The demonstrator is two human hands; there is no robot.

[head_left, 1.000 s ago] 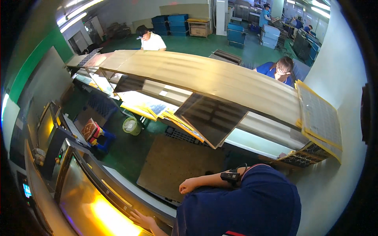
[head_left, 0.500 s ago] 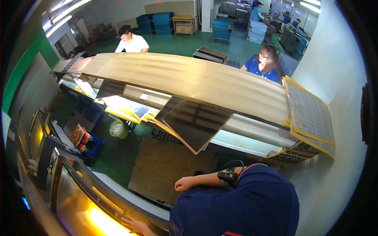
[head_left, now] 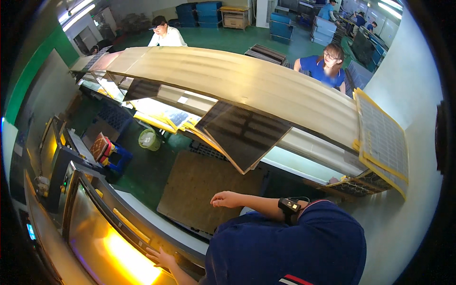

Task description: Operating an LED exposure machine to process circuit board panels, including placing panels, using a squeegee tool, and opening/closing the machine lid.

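Note:
My left hand (head_left: 162,259) lies with spread fingers at the front edge of a machine, beside a glowing yellow-lit panel (head_left: 111,242). It holds nothing. Out from my navy sleeve stretches my right arm, with a small black device (head_left: 288,206) strapped around it. My right hand (head_left: 226,199) hangs in the air, fingers loosely bent and nothing in them. Beneath it on the floor lies a brown board (head_left: 187,190). A yellow bar-shaped piece (head_left: 131,225) runs along the machine's front, close to my left hand.
A long bench with a tan top (head_left: 199,78) crosses beyond; a dark framed screen (head_left: 244,130) leans out from it. Yellow-edged screens (head_left: 384,137) stand at its right end. A pale green bin (head_left: 150,139) and a blue stool (head_left: 119,159) are left. Two co-workers stand behind the bench.
The view has shifted, so the bench sits higher and to the right. My right hand's fingers have loosened and reach out more. My left hand stays by the panel. The right-hand co-worker's head has turned.

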